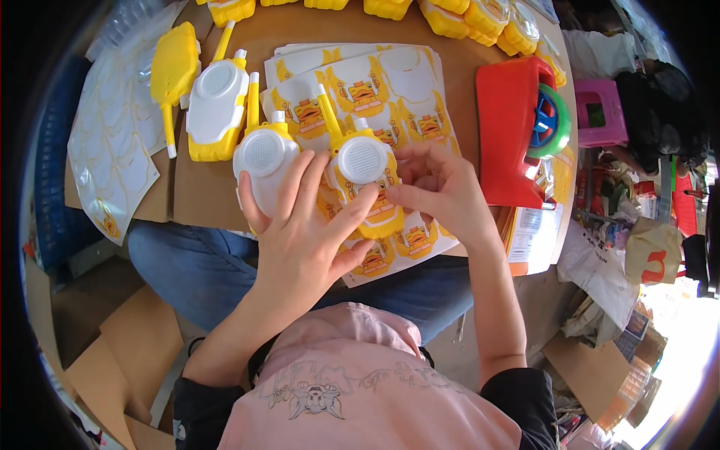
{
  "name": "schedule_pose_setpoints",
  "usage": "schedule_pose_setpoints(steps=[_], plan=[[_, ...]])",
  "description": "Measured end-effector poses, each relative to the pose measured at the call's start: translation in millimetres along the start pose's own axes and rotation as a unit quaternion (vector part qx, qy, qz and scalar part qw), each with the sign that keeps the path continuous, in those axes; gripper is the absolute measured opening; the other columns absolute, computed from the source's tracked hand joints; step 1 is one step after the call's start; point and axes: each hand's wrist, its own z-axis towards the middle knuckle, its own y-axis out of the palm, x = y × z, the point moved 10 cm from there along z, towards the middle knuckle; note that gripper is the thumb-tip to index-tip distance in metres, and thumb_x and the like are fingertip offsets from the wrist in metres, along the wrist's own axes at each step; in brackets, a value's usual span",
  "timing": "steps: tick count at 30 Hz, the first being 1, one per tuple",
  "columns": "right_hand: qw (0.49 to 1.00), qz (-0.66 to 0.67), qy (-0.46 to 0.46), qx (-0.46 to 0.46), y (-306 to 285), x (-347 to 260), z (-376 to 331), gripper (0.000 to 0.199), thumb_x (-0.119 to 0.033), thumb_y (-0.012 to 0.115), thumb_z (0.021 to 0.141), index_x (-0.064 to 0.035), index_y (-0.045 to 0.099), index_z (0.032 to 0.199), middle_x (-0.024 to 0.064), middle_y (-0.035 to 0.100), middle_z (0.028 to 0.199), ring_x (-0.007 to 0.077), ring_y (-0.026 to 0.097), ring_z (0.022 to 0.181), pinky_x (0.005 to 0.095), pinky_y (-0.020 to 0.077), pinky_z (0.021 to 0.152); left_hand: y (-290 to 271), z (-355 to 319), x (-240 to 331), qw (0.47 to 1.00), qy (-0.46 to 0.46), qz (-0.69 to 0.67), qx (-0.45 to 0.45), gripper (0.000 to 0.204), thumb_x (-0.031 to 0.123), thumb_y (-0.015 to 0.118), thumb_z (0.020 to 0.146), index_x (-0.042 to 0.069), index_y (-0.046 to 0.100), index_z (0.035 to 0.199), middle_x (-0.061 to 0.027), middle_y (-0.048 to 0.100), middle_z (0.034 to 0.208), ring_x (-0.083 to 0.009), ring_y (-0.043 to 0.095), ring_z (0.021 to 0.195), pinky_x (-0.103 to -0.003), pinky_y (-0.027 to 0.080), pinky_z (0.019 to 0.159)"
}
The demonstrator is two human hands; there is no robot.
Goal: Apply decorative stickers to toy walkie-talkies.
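A yellow toy walkie-talkie with a white round speaker grille lies on the sticker sheets, its antenna pointing away from me. A duck-patterned sticker covers its lower front. My left hand lies across it with fingers stretched and spread, the index fingertip touching the sticker. Its other fingers reach over a second toy walkie-talkie, white-fronted and without a picture, just to the left. My right hand grips the right edge of the stickered one, thumb on its front and fingers curled at the side.
Two more toy walkie-talkies lie at the left, one face down. Beside them is a used, mostly white sticker sheet. A red tape dispenser with green tape stands at the right. Several yellow toys line the far edge. A pink stool stands beyond.
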Motion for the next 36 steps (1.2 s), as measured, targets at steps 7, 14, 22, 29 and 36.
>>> schedule_pose_setpoints(steps=[7, 14, 22, 29, 36], plan=[[0.999, -0.012, 0.040, -0.032, -2.4, -8.0, 25.0, 0.024, -0.010, 0.076, 0.082, 0.0015, 0.065, 0.099, 0.0034, 0.066, 0.072, 0.0044, 0.059, 0.056, 0.0152, 0.0363, 0.043, 1.1, -1.0, 1.4, 1.000, 0.006, -0.004, -0.002, 0.058, 0.034, 0.078, 0.072, 0.028, 0.060, 0.127, -0.0176, 0.043, 0.142, -0.0302, 0.035, 0.136, -0.065, 0.005, 0.108], [0.991, -0.121, 0.045, -0.046, -5.0, -27.5, 38.3, 0.022, -0.019, 0.072, 0.085, 0.0020, 0.070, 0.078, 0.0047, 0.065, 0.063, 0.0061, 0.059, 0.051, 0.0175, 0.0385, 0.043, 0.0, -1.0, 1.6, 1.000, 0.004, 0.003, -0.003, 0.058, 0.036, 0.077, 0.074, 0.027, 0.059, 0.129, -0.0169, 0.044, 0.141, -0.0289, 0.036, 0.135, -0.064, 0.005, 0.109], [0.992, -0.111, -0.050, 0.039, -4.0, -21.1, 23.2, 0.024, -0.020, 0.071, 0.087, 0.0046, 0.070, 0.084, 0.0066, 0.068, 0.068, 0.0088, 0.063, 0.056, 0.0221, 0.0477, 0.049, -0.8, -1.9, -0.4, 1.000, 0.006, 0.009, 0.017, 0.055, 0.040, 0.073, 0.076, 0.029, 0.057, 0.128, -0.0178, 0.050, 0.136, -0.0249, 0.041, 0.132, -0.067, 0.004, 0.107], [0.998, -0.020, -0.054, 0.040, 5.3, -1.8, -10.6, 0.037, -0.012, 0.069, 0.089, 0.0029, 0.061, 0.122, 0.0084, 0.065, 0.099, 0.0102, 0.062, 0.075, 0.0220, 0.0519, 0.057, 1.9, -6.5, -0.1, 0.999, 0.004, 0.035, 0.036, 0.057, 0.045, 0.072, 0.074, 0.034, 0.058, 0.128, -0.0128, 0.052, 0.136, -0.0219, 0.045, 0.130, -0.066, 0.005, 0.108], [0.984, -0.031, -0.171, 0.039, 11.9, -4.3, -32.9, 0.047, 0.000, 0.069, 0.085, 0.0038, 0.054, 0.129, 0.0104, 0.057, 0.111, 0.0161, 0.060, 0.094, 0.0246, 0.0544, 0.073, 6.4, -14.7, 3.8, 0.995, 0.002, 0.074, 0.070, 0.054, 0.046, 0.067, 0.078, 0.033, 0.058, 0.129, -0.0086, 0.051, 0.141, -0.0221, 0.041, 0.136, -0.065, 0.002, 0.108]])
